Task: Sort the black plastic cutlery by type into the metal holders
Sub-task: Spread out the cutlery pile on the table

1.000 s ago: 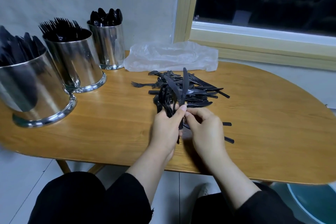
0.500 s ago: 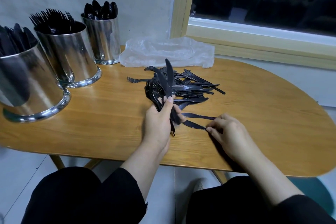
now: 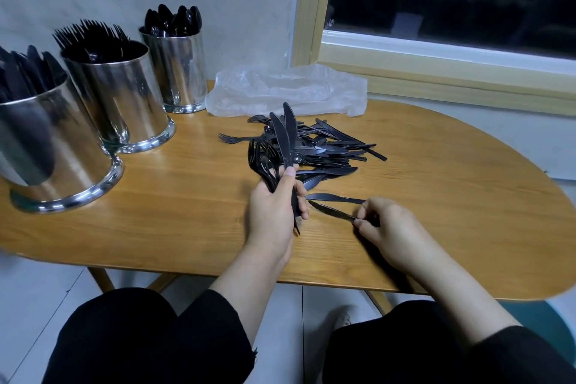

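On the table, a pile is still waiting, so sorting looks partway done. Three holders are filling: knives, forks, spoons. The left hand is gripping a mixed bunch; the right hand is pinching a knife lying flat.
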{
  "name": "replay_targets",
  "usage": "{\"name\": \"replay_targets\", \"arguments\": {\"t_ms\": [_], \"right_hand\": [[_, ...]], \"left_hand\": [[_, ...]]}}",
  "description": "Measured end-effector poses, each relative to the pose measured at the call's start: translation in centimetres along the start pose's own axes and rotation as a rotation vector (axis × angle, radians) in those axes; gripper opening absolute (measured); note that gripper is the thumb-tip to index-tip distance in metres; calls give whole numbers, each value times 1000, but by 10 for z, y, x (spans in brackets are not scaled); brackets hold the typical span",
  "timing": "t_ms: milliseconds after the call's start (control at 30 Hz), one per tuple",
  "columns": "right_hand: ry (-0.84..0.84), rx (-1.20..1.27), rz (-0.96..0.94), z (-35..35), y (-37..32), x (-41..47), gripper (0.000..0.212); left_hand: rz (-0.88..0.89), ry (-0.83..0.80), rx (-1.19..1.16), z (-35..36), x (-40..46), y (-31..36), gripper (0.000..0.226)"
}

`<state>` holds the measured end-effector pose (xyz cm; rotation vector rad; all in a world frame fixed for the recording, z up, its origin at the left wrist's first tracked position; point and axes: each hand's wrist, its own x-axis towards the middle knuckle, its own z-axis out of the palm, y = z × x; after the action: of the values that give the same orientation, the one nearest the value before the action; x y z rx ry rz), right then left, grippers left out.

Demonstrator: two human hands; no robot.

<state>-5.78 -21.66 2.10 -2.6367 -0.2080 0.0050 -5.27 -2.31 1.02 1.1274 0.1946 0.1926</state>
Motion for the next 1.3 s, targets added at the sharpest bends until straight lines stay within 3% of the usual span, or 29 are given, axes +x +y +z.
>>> {"name": "replay_targets", "arguments": {"t_ms": [100,233,600,867,933,1067,1200,1300], "right_hand": [[202,196,-8,5,-7,-10,12],[458,520,-7,12,-30,-7,12],[458,655,19,45,-86,17,17],[456,396,-250,41,-64,16,18],[478,233,-176,34,-38,24,17],[215,-198,70,20,8,27,28],[209,-244,6,12,12,22,16],[93,-239,43,2,6,24,10]], "left_hand": [[-12,23,-20,1,2,-1,19],[-16,4,16,2,5,-5,16],[-11,-42,17,2,8,-10,15],[-7,-26,37,0,11,-14,25],[3,-8,20,1,9,-11,24],[-20,-47,-35,2,4,-4,20],[-20,1,-78,1,4,-2,20],[4,35,-47,1,5,-4,25]]}}
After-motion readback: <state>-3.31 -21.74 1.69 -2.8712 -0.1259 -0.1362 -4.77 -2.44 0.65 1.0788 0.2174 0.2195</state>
